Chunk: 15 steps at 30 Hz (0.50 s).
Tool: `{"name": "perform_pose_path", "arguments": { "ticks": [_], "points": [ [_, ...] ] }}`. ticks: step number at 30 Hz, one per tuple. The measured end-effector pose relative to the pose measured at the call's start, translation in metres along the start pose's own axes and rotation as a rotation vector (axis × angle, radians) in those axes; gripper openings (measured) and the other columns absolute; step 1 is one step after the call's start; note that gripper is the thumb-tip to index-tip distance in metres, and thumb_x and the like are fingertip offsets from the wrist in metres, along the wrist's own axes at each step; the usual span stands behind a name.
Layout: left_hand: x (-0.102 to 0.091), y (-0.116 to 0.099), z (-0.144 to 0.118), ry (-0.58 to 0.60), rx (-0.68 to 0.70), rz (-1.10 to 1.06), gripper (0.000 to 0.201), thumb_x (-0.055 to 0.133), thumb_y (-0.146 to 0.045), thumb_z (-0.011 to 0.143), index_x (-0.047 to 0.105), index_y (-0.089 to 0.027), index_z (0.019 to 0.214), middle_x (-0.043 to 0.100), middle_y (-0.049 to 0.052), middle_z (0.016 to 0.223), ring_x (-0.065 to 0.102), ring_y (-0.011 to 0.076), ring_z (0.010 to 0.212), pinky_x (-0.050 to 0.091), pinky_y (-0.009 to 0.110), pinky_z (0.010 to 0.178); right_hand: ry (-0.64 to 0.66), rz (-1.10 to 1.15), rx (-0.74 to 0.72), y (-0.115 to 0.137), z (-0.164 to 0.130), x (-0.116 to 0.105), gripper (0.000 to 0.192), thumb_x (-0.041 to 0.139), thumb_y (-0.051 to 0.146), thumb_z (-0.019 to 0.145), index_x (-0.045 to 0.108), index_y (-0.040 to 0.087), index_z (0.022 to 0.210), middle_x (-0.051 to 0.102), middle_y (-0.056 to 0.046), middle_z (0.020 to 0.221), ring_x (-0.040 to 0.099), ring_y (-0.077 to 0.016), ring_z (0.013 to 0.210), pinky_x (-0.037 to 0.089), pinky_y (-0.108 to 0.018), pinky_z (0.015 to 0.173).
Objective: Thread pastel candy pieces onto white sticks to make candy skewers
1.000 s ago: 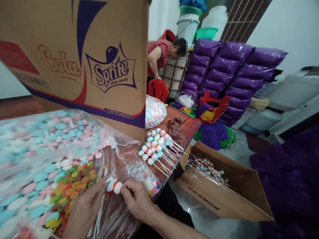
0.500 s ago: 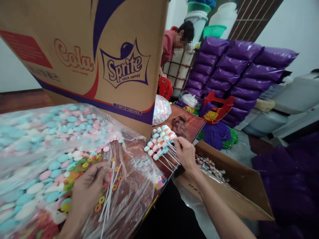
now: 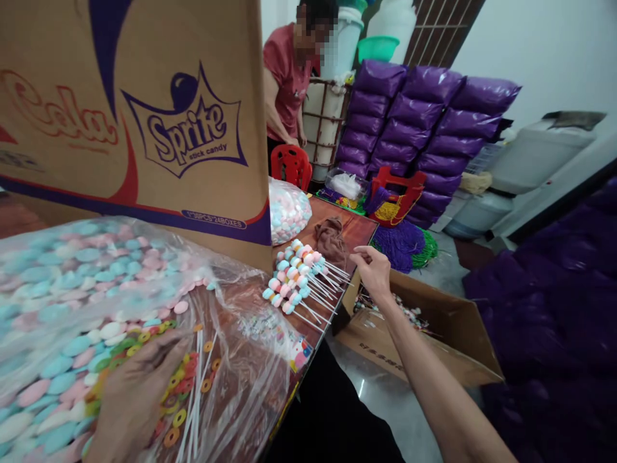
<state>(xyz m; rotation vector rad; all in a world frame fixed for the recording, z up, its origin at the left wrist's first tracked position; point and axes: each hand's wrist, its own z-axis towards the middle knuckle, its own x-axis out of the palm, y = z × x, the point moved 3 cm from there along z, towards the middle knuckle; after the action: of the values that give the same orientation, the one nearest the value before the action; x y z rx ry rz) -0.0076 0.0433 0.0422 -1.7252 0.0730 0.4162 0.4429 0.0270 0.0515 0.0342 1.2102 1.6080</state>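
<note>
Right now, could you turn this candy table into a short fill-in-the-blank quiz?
1. The left hand rests on small candy ____.
2. The right hand hovers beside a pile of candy sticks lying on the ____.
3. The big cardboard box reads "____ stick candy".

Answers: rings; table; Sprite

Finished candy sticks (image 3: 294, 283) lie in a loose heap on the far right part of the brown tabletop, each a thin white stick threaded with pink, blue and white discs. Their candy ends point far-left, their bare sticks fan out near-right toward the table edge. On the near left, small ring candies (image 3: 180, 386) in orange, yellow, green and red lie scattered on clear plastic, with several bare white sticks (image 3: 195, 411) lying among them.
</note>
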Motion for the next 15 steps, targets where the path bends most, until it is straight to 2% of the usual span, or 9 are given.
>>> {"name": "perform_pose_path", "arguments": {
  "ticks": [2, 5, 8, 10, 11, 13, 15],
  "points": [
    [0.005, -0.004, -0.002, -0.038, 0.035, 0.01, 0.042, 0.077, -0.053, 0.052, 0.077, -0.023, 0.082, 0.078, 0.002, 0.086, 0.072, 0.0268, 0.091, 0.062, 0.035, 0.08, 0.069, -0.025, 0.015, -0.014, 0.015, 0.01, 0.029, 0.052, 0.035, 0.088, 0.073, 0.016, 0.09, 0.075, -0.006, 0.079, 0.067, -0.0194, 0.072, 0.051, -0.029, 0.07],
    [0.018, -0.005, -0.004, -0.003, 0.048, 0.031, 0.046, 0.078, -0.055, 0.05, 0.077, -0.023, 0.083, 0.078, 0.003, 0.089, 0.072, 0.0274, 0.097, 0.061, 0.035, 0.086, 0.157, -0.057, -0.003, -0.023, 0.043, 0.033, 0.033, 0.046, 0.033, 0.093, 0.075, 0.018, 0.091, 0.076, -0.006, 0.083, 0.069, -0.0205, 0.08, 0.051, -0.032, 0.08],
    [0.028, -0.002, -0.005, 0.044, 0.008, 0.016, 0.053, 0.081, -0.054, 0.048, 0.075, -0.022, 0.09, 0.078, 0.004, 0.097, 0.072, 0.0281, 0.1, 0.058, 0.037, 0.095, 0.26, -0.082, -0.045, -0.023, 0.073, 0.061, 0.03, 0.054, 0.035, 0.092, 0.074, 0.023, 0.111, 0.073, -0.009, 0.117, 0.064, -0.027, 0.11, 0.046, -0.041, 0.096],
    [0.031, 0.001, -0.004, 0.063, 0.011, 0.011, 0.056, 0.08, -0.055, 0.052, 0.073, -0.022, 0.097, 0.078, 0.005, 0.101, 0.072, 0.0285, 0.1, 0.057, 0.04, 0.098, 0.327, -0.089, -0.061, -0.023, 0.087, 0.081, 0.039, 0.064, 0.035, 0.088, 0.068, 0.026, 0.126, 0.06, -0.01, 0.141, 0.054, -0.0327, 0.127, 0.04, -0.05, 0.104],
    [0.033, 0.001, -0.005, 0.082, 0.036, 0.043, 0.056, 0.079, -0.057, 0.055, 0.073, -0.022, 0.099, 0.078, 0.005, 0.103, 0.072, 0.029, 0.101, 0.056, 0.043, 0.1, 0.357, -0.091, -0.061, -0.023, 0.09, 0.089, 0.045, 0.068, 0.033, 0.086, 0.066, 0.027, 0.13, 0.055, -0.011, 0.146, 0.049, -0.0345, 0.131, 0.038, -0.053, 0.107],
    [0.038, -0.002, -0.008, 0.1, 0.174, 0.164, 0.055, 0.076, -0.061, 0.06, 0.073, -0.023, 0.1, 0.076, 0.006, 0.109, 0.07, 0.0314, 0.107, 0.052, 0.048, 0.105, 0.409, -0.09, -0.048, -0.023, 0.09, 0.102, 0.044, 0.071, 0.028, 0.084, 0.067, 0.023, 0.127, 0.056, -0.014, 0.144, 0.048, -0.0345, 0.132, 0.036, -0.053, 0.108],
    [0.048, -0.01, -0.017, 0.079, 0.405, 0.298, 0.056, 0.072, -0.067, 0.064, 0.074, -0.024, 0.099, 0.074, 0.008, 0.117, 0.065, 0.0339, 0.117, 0.046, 0.052, 0.112, 0.434, -0.083, -0.039, -0.024, 0.087, 0.107, 0.026, 0.065, 0.02, 0.088, 0.073, 0.017, 0.113, 0.065, -0.014, 0.131, 0.053, -0.0277, 0.124, 0.037, -0.044, 0.108]
  ]
}}
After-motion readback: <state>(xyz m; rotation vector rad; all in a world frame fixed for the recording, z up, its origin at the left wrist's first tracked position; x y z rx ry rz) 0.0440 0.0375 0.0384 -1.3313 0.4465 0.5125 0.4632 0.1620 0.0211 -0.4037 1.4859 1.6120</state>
